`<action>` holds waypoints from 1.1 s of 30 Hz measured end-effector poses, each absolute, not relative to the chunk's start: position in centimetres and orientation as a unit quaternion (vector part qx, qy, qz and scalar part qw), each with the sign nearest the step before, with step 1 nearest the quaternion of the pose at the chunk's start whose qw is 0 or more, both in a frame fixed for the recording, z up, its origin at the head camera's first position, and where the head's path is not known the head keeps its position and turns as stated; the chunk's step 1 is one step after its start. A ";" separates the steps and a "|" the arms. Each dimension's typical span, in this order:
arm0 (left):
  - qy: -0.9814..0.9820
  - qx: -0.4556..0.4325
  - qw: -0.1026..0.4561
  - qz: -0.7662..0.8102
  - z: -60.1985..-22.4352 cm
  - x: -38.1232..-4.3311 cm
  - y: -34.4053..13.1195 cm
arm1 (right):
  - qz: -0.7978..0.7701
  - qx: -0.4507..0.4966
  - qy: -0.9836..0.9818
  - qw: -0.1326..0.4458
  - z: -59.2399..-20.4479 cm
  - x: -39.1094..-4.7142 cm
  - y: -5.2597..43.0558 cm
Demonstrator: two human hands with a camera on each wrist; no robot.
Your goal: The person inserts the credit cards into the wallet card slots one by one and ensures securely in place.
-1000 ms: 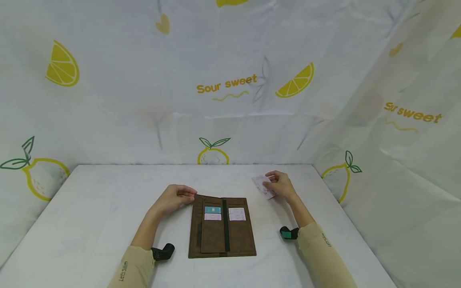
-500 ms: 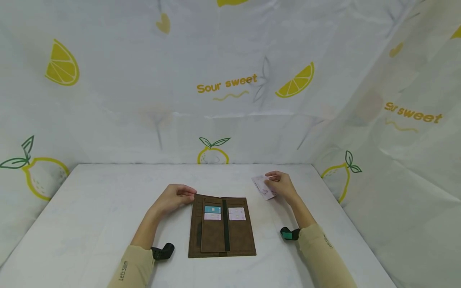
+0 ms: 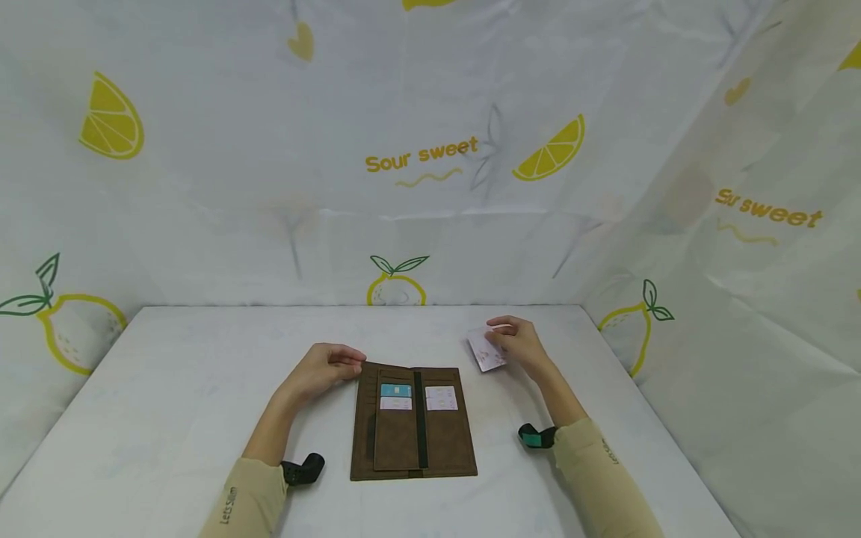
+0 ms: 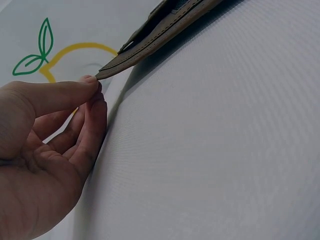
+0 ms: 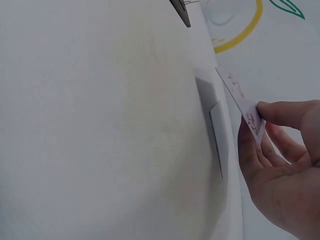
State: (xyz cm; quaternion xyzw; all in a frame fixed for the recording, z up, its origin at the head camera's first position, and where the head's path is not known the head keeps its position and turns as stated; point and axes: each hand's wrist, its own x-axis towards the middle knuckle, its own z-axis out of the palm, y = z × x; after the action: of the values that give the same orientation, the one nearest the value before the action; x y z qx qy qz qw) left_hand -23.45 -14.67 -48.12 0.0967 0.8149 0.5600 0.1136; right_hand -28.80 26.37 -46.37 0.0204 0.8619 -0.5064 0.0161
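Pinching an open, rectangular brown leather-look wallet [image 3: 397, 444] by its corner on a white table [image 3: 202, 426] with the left hand [image 3: 323, 370] and, past its far right corner, a thin, pinkish rectangular card [image 3: 484, 354] with the right hand [image 3: 521, 345], perhaps risking a drop through so slight an edge grip.

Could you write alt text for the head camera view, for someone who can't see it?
A person's left hand pinches the far left corner of an open brown wallet on a white table, while the right hand holds a pale card to the wallet's right. Other cards are tucked into it; a lemon-print cloth hangs behind.
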 end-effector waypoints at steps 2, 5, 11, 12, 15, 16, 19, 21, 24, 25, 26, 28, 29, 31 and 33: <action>0.815 0.095 0.115 0.560 -48.1 -23.4 -14.6 | -0.512 0.016 0.859 0.018 -46.2 -28.7 26.0; 0.816 0.095 0.113 0.559 -48.2 -23.5 -14.7 | -0.525 0.008 0.851 0.023 -45.9 -28.4 25.3; 0.822 0.100 0.108 0.551 -48.2 -23.6 -14.8 | -0.537 -0.002 0.843 0.033 -45.5 -28.1 24.0; 0.822 0.100 0.107 0.550 -48.2 -23.6 -14.8 | -0.539 -0.002 0.842 0.034 -45.5 -28.1 23.8; 0.823 0.102 0.105 0.549 -48.2 -23.6 -14.8 | -0.541 -0.008 0.840 0.039 -45.5 -28.1 23.3; 0.823 0.102 0.106 0.549 -48.2 -23.6 -14.8 | -0.543 -0.010 0.839 0.042 -45.5 -28.1 23.1; 0.823 0.099 0.107 0.550 -48.2 -23.5 -14.8 | -0.549 -0.020 0.834 0.053 -45.5 -28.0 22.7; 0.822 0.097 0.109 0.551 -48.1 -23.5 -14.7 | -0.550 -0.023 0.833 0.059 -45.4 -27.9 22.5; 0.820 0.094 0.110 0.554 -48.1 -23.5 -14.7 | -0.547 -0.025 0.835 0.065 -45.4 -27.8 22.2; 0.820 0.094 0.111 0.554 -48.2 -23.5 -14.7 | -0.545 -0.026 0.835 0.067 -45.4 -27.7 22.0; 0.819 0.093 0.111 0.555 -48.2 -23.5 -14.7 | -0.546 -0.027 0.834 0.069 -45.4 -27.7 21.9; 0.819 0.093 0.111 0.555 -48.2 -23.5 -14.7 | -0.550 -0.029 0.832 0.073 -45.5 -27.7 21.6; 0.819 0.093 0.111 0.555 -48.2 -23.6 -14.7 | -0.552 -0.031 0.830 0.075 -45.5 -27.7 21.5; 0.819 0.093 0.112 0.554 -48.2 -23.6 -14.6 | -0.556 -0.032 0.827 0.078 -45.6 -27.6 21.2; 0.819 0.093 0.112 0.555 -48.2 -23.6 -14.6 | -0.555 -0.037 0.827 0.081 -45.8 -27.7 21.0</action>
State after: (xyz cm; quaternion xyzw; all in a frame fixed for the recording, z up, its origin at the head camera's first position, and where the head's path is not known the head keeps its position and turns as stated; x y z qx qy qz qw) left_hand -23.59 -14.64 -48.23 0.0931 0.8189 0.5552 0.1119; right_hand -27.67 21.00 -45.80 -0.0367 0.8268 -0.5553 0.0814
